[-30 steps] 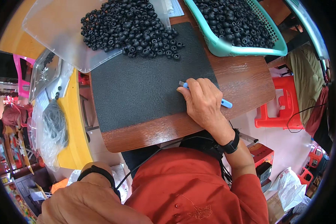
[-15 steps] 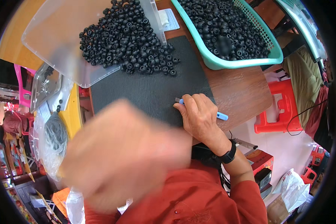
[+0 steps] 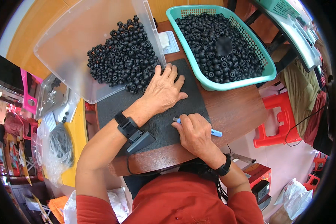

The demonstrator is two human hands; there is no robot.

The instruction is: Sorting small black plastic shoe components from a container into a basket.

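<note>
Head: right hand point(image 3: 196, 134) grips blue cutter point(image 3: 216, 133), ends protruding.

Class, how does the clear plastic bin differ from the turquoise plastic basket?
The clear plastic bin has solid walls; the turquoise plastic basket, latticed ones. Small black round pieces spill past the bin's edge onto the dark mat; the basket's lie within its rim. Both hold many.

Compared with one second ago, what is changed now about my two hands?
Your left hand moved forward and rightward from the lower left, reaching the right edge of the pile of black hollow pieces. Your right hand still holds the blue utility knife over the black mat.
</note>
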